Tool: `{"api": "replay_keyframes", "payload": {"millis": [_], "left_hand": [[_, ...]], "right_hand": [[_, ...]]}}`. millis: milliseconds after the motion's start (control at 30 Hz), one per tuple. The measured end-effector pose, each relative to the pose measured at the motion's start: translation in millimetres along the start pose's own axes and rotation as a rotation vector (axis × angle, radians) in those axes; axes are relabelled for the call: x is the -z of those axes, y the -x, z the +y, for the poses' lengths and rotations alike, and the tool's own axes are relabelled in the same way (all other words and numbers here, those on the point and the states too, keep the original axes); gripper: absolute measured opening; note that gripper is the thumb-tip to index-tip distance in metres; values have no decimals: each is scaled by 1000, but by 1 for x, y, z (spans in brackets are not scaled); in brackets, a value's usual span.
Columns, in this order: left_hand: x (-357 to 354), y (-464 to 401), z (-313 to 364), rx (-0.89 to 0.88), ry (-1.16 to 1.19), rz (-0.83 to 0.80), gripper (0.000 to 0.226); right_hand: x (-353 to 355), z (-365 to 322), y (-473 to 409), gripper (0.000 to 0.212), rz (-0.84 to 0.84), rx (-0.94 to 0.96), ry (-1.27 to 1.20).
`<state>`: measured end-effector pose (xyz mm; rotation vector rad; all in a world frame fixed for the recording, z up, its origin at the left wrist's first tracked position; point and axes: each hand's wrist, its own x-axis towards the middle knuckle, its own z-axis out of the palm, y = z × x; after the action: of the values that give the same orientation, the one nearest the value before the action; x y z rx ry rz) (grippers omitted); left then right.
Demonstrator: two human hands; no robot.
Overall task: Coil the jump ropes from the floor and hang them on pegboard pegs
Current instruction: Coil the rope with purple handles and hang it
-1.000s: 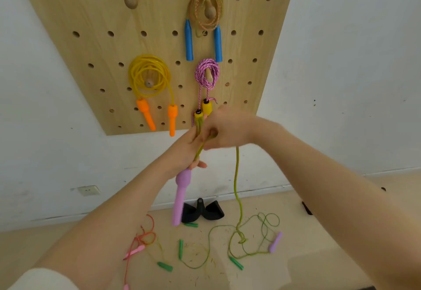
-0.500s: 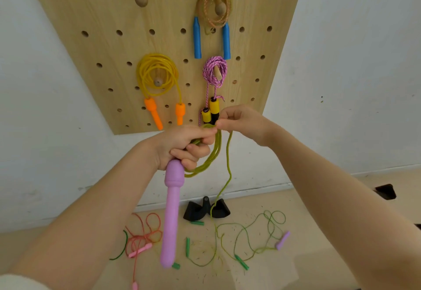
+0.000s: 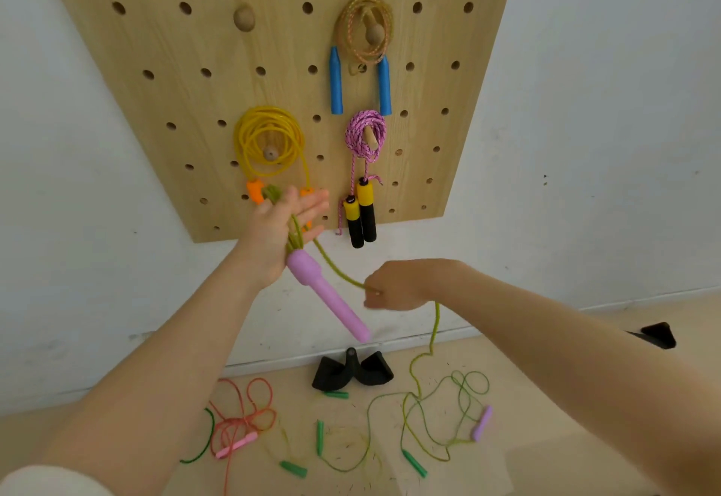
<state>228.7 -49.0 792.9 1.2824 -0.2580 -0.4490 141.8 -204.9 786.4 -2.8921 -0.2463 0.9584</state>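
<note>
Left hand (image 3: 279, 232) is raised in front of the pegboard (image 3: 187, 105), palm open and fingers stretched straight, with loops of the olive-green rope (image 3: 435, 324) wound around it and running across the palm. That rope's purple handle (image 3: 327, 294) hangs from the heel of the palm, tilted down to the right. Right hand (image 3: 398, 285), lower and to the right, pinches the green rope between curled fingers; how many fingers grip it is hard to tell, since the hand is a little blurred. From that pinch the rope drops to the floor (image 3: 546, 437), where it lies in loose loops ending at a second purple handle (image 3: 482, 422).

On the board three coiled ropes hang on pegs: a yellow rope (image 3: 269, 140) with orange handles, partly behind the left hand, a pink speckled rope (image 3: 365, 136) with yellow-and-black handles, and a tan rope (image 3: 364, 29) with blue handles. One bare peg (image 3: 244, 18) sits top left. On the floor lie a red rope (image 3: 242, 413) with a pink handle, a yellowish rope with green handles (image 3: 414, 463), and a black object (image 3: 352, 372) against the wall.
</note>
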Motion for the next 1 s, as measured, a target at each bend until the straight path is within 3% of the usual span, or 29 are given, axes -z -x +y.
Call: {"api": "replay_keyframes", "payload": {"millis": [67,133,233,300,367,500,667,800,867,1000], "left_hand": [[-6,-2,-12,9,-239,32,32],[-13,-5,-17,17,-318,47,33],[-13,-2,-21,53,-520,46,32],[-16,10,-25,71,-542,-65,26],[-24,24,-24,119,-423,-219,39],[-40,34,-8,224,-21,-431,58],[-47,36,14,136,285,-619,39],[-41,22,20,-8,502,-234,55],[-30,9,11,-44,515,-87,45],[-11,-9,-30,41,-32,194,20]], "right_hand": [[10,-19,3,33,-54,89,198],[23,-32,8,32,-7,149,328],[48,-29,19,23,319,225,348],[64,-12,27,18,577,231,166],[74,5,33,18,749,217,-30],[68,23,27,26,888,206,-480],[39,43,10,38,665,142,-892],[11,42,1,30,291,47,-692],[6,26,1,27,83,56,-472],[24,-15,7,34,-10,197,-182]]}}
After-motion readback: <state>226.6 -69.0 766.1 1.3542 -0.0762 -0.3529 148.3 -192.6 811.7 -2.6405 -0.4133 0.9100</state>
